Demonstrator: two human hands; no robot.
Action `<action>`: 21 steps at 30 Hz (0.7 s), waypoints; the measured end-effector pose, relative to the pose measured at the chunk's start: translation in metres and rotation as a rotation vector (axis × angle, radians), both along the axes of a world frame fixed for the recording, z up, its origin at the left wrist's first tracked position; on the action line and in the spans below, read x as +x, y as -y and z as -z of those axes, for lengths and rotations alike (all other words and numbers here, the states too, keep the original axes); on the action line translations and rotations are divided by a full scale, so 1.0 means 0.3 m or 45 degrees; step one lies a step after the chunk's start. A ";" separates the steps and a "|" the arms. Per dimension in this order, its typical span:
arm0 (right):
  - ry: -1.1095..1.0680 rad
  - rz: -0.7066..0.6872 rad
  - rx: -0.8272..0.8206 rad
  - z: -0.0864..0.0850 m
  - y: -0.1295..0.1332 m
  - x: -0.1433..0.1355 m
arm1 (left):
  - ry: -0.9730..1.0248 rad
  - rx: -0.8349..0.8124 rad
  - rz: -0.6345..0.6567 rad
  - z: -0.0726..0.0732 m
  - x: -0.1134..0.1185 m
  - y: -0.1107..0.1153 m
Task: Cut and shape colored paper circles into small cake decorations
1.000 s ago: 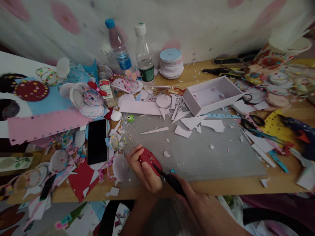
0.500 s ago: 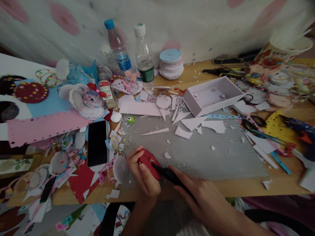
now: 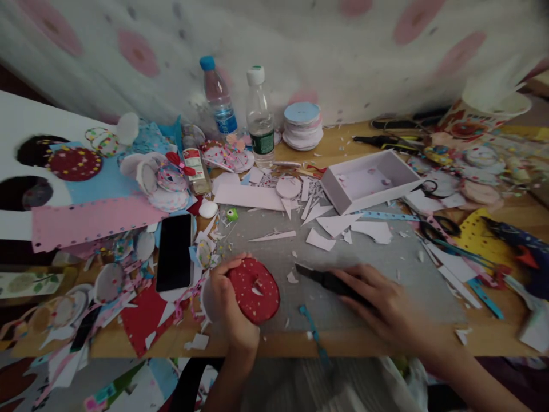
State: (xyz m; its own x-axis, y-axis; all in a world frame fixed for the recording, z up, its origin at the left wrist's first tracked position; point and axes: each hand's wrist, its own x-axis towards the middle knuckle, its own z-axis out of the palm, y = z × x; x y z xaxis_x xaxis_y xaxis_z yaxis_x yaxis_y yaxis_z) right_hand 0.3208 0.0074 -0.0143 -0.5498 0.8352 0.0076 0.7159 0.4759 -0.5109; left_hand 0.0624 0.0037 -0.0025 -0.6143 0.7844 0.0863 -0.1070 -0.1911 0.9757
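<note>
My left hand (image 3: 235, 306) grips a round red disc with pale dots (image 3: 261, 286) by its left edge, its face turned up toward me. A small torn slit with white showing sits near the disc's middle. My right hand (image 3: 381, 297) is wrapped round a black utility knife (image 3: 328, 279), its blade pointing left, just above the grey cutting mat (image 3: 360, 274) and apart from the disc. Between the two hands, a thin blue strip (image 3: 315, 332) lies over the front edge of the table. A white disc (image 3: 209, 300) lies partly hidden behind my left hand.
White paper scraps (image 3: 321, 239) lie across the mat, with an open white box (image 3: 369, 183) behind them. Two bottles (image 3: 261, 131) and stacked discs (image 3: 302, 127) stand at the back. A phone (image 3: 174, 252) lies left; scissors (image 3: 437, 229) lie right.
The knife has come out of the red disc and moved right with my right hand. The disc has turned to show its dotted, slit face. The blue strip now shows between my hands.
</note>
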 end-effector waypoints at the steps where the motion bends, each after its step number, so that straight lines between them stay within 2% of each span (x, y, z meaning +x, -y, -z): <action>1: 0.062 0.046 0.074 0.013 -0.011 0.013 | 0.033 -0.005 0.043 -0.020 -0.001 -0.001; 4: 0.109 0.124 0.228 0.017 -0.035 0.012 | 0.319 -0.134 0.251 -0.087 0.006 -0.002; 6: -0.034 0.097 0.239 -0.020 -0.038 -0.025 | 0.596 -0.284 0.430 -0.126 0.019 -0.004; 9: -0.376 -0.085 0.109 -0.107 -0.029 -0.113 | 0.856 -0.537 0.626 -0.160 0.045 -0.011; 12: -0.590 -0.297 -0.085 -0.173 -0.026 -0.195 | 0.936 -0.753 0.670 -0.166 0.066 -0.017; 14: -0.660 -0.334 -0.159 -0.184 -0.029 -0.225 | 0.959 -0.826 0.675 -0.162 0.071 -0.015; 17: -0.688 -0.244 -0.190 -0.164 -0.030 -0.234 | 0.840 -0.790 0.746 -0.158 0.065 0.003; 21: -0.773 -0.094 -0.249 -0.129 -0.021 -0.220 | 0.132 -0.675 0.937 -0.165 0.053 0.045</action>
